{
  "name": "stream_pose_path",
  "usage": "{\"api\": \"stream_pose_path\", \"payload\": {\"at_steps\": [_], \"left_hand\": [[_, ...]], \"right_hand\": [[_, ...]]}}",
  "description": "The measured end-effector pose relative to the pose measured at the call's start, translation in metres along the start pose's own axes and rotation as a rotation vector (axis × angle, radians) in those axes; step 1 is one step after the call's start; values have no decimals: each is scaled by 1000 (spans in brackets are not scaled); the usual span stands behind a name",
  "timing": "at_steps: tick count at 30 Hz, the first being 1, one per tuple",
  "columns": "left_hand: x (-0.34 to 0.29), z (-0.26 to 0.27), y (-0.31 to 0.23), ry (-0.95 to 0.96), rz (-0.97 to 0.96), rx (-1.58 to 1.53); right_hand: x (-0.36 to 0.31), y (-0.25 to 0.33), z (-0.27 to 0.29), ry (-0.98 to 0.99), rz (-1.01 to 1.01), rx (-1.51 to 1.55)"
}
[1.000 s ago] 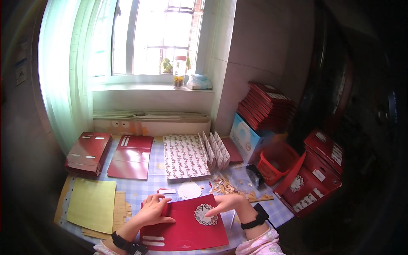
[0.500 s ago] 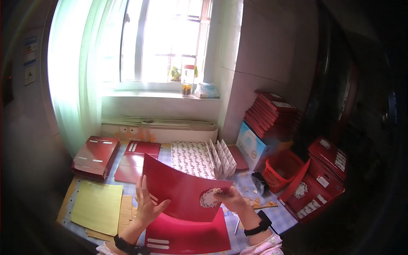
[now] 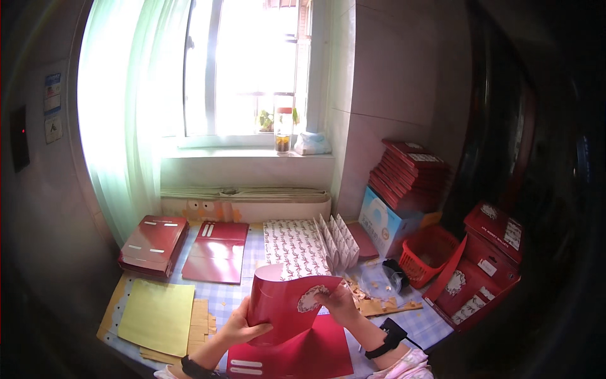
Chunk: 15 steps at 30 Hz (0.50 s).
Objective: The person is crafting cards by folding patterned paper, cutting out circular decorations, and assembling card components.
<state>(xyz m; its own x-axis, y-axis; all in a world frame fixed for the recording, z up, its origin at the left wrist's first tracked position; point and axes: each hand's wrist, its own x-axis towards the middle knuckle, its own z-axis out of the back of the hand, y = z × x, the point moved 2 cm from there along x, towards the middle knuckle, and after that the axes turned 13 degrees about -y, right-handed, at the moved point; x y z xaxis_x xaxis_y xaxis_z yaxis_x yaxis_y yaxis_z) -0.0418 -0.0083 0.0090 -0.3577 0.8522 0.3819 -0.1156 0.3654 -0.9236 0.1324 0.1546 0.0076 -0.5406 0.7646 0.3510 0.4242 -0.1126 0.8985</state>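
Note:
Both hands hold a dark red card folder (image 3: 278,312) with a white floral emblem, its raised panel curling over at the left. The lower panel lies flat on the table in front of me, with two white label shapes at its corner. My left hand (image 3: 243,325) grips the raised panel's left side, thumb on the near face and fingers behind. At the right edge, my right hand (image 3: 338,303) pinches the card beside the emblem. Directly beyond stands a white accordion insert (image 3: 297,243) with a dark leaf pattern, its pleats fanned at the right.
Left lie a red folder stack (image 3: 151,243), a flat red folder (image 3: 216,256) and a yellow sheet (image 3: 156,319) over brown strips (image 3: 201,325). Right are a blue-white box (image 3: 382,221), piled red folders (image 3: 407,174), a red basket (image 3: 423,268) and an open red folder (image 3: 476,284).
The raised panel has bent from nearly flat into a curl. My left hand has moved right and closed on it from an open, spread pose. My view has shifted slightly.

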Motion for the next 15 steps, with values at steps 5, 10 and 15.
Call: {"api": "stream_pose_path", "payload": {"at_steps": [5, 10, 15], "left_hand": [[-10, -6, 4, -69, 91, -78], [-10, -9, 5, -139, 179, -112], [-11, -5, 12, -257, 285, -86]], "right_hand": [[4, 2, -6, -110, 118, -40], [-4, -3, -8, -311, 380, -353], [-20, 8, -30, -201, 733, -967]]}}
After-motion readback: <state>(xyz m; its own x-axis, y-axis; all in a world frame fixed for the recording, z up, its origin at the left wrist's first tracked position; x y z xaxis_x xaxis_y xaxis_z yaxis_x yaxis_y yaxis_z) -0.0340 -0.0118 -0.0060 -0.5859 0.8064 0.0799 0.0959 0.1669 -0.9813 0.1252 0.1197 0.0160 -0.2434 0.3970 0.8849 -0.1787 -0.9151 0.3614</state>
